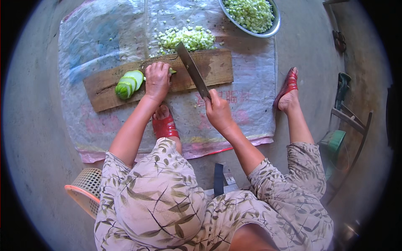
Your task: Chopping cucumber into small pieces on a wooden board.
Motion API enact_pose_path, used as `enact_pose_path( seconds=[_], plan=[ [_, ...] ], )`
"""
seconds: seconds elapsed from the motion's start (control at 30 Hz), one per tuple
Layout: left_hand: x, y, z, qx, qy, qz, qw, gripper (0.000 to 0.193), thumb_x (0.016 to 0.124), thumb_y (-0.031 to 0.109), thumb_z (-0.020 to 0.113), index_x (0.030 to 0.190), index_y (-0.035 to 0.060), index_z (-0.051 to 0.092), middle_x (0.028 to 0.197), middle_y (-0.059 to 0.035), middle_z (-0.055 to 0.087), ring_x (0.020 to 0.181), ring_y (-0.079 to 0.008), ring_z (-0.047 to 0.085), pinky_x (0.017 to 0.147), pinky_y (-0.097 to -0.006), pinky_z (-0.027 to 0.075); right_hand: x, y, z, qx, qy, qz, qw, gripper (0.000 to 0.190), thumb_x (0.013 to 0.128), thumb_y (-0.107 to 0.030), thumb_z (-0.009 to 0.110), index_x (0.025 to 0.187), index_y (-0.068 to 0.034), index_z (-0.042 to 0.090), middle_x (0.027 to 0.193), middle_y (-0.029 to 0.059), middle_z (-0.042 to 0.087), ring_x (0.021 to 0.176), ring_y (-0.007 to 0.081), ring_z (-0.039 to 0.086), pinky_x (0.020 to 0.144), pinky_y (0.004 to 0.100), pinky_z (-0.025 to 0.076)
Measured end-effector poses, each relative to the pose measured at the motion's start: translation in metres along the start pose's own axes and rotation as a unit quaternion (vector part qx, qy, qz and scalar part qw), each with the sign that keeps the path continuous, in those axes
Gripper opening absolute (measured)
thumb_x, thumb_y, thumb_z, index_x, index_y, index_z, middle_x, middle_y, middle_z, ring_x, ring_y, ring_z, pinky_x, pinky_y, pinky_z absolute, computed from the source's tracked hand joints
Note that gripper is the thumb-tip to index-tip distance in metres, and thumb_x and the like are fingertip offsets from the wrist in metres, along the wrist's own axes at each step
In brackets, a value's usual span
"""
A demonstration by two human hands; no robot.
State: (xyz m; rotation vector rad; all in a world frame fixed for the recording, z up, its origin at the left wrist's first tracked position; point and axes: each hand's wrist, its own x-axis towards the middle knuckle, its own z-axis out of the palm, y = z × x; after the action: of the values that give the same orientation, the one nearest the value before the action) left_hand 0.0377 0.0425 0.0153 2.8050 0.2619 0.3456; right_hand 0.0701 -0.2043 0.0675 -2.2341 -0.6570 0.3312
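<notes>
A long wooden board [207, 67] lies slantwise on a plastic sheet. My left hand [158, 80] presses down on it with curled fingers, mostly covering a piece of green vegetable [172, 71] whose tip shows beside the fingers. To the left of that hand, thick slices of a pale-fleshed, green-skinned squash [128, 83] lean in an overlapping row. My right hand [220, 111] grips the handle of a cleaver [193, 70]. Its dark blade is raised over the board, apart from the vegetable. Diced squash [187, 38] is heaped on the sheet along the board's far edge.
A metal basin [276, 26] full of diced squash [249, 14] stands at the sheet's far right corner. The woven plastic sheet [251, 72] covers the concrete floor. My red-sandalled foot [165, 124] is near the board. A perforated basket [86, 185] stands at left, a green dustpan-like object [333, 142] at right.
</notes>
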Motion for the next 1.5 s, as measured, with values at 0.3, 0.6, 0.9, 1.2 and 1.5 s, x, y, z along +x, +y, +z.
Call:
enact_pose_path(
  seconds=[0.3, 0.6, 0.9, 1.2, 1.5],
  plan=[
    [0.011, 0.004, 0.017, -0.08, -0.011, -0.017, 0.997, 0.036, 0.076, 0.008, 0.075, 0.108, 0.0059, 0.06, 0.105, -0.0121, 0.06, 0.103, -0.0324, 0.057, 0.09, -0.0433, 0.048, -0.003, 0.003, 0.002, -0.031, -0.024, 0.0, 0.999, 0.013, 0.091, -0.005, 0.058, 0.097, -0.004, 0.046, 0.07, 0.0242, 0.061, 0.066, 0.0461, 0.062, 0.056, 0.0563, 0.046],
    [-0.001, 0.01, 0.008, -0.065, 0.015, -0.078, 0.995, 0.034, 0.078, 0.012, 0.075, 0.109, 0.0057, 0.062, 0.102, -0.0117, 0.06, 0.1, -0.032, 0.057, 0.088, -0.0421, 0.049, -0.002, 0.003, 0.008, -0.056, -0.055, -0.001, 0.997, 0.013, 0.091, -0.006, 0.057, 0.097, -0.005, 0.046, 0.069, 0.0227, 0.063, 0.064, 0.045, 0.063, 0.056, 0.0559, 0.048],
    [0.0, 0.024, 0.01, -0.112, -0.005, -0.137, 0.984, 0.031, 0.08, 0.01, 0.073, 0.108, 0.0055, 0.061, 0.101, -0.0134, 0.061, 0.1, -0.0344, 0.059, 0.086, -0.044, 0.05, 0.002, 0.008, 0.0, -0.065, -0.03, -0.038, 0.997, 0.015, 0.093, -0.006, 0.06, 0.1, -0.005, 0.047, 0.071, 0.0211, 0.061, 0.065, 0.0443, 0.061, 0.054, 0.0536, 0.044],
    [-0.001, 0.015, 0.021, -0.096, 0.019, -0.109, 0.989, 0.022, 0.082, 0.004, 0.061, 0.103, 0.0021, 0.06, 0.1, -0.0151, 0.059, 0.098, -0.0352, 0.058, 0.085, -0.0441, 0.051, -0.002, 0.008, -0.025, -0.157, -0.11, -0.085, 0.978, 0.013, 0.089, -0.003, 0.053, 0.102, -0.002, 0.049, 0.076, 0.0199, 0.063, 0.067, 0.0421, 0.065, 0.057, 0.0524, 0.052],
    [0.001, 0.015, 0.025, -0.113, 0.03, -0.116, 0.986, 0.026, 0.078, 0.002, 0.067, 0.104, 0.0015, 0.061, 0.097, -0.0166, 0.061, 0.097, -0.0381, 0.059, 0.087, -0.046, 0.049, 0.008, 0.011, 0.002, -0.195, -0.134, -0.058, 0.97, 0.022, 0.087, -0.002, 0.052, 0.107, 0.0, 0.047, 0.082, 0.0227, 0.067, 0.072, 0.0439, 0.067, 0.059, 0.053, 0.054]
  ],
)
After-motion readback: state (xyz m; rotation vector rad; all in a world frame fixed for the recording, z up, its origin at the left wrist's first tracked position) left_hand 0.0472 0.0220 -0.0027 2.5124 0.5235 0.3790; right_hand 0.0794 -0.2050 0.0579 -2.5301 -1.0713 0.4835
